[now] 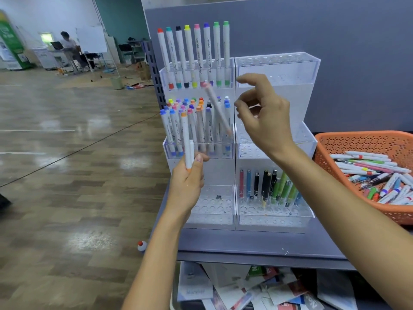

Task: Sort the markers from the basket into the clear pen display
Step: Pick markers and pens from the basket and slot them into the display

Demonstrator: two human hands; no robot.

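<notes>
The clear pen display (277, 70) stands in tiers on a grey table (245, 242). Its left column holds a top row of white markers (194, 54) and a crowded middle tier (196, 121). My left hand (187, 182) is shut on two white markers (188, 151), one orange-capped, just in front of the middle tier. My right hand (261, 117) hovers open, fingers apart, beside a blurred pink marker (218, 108). That marker leans tilted, its lower end in the middle tier, apart from my fingers. At the right, the orange basket (357, 139) holds several loose markers (377, 173).
The display's bottom right tier holds several pens (266, 186). A grey partition (335, 30) rises behind the display. Loose papers (257, 289) lie under the table. A small red-capped bottle (142, 246) sits on the wooden floor at left. A person (70, 48) is far off at the back.
</notes>
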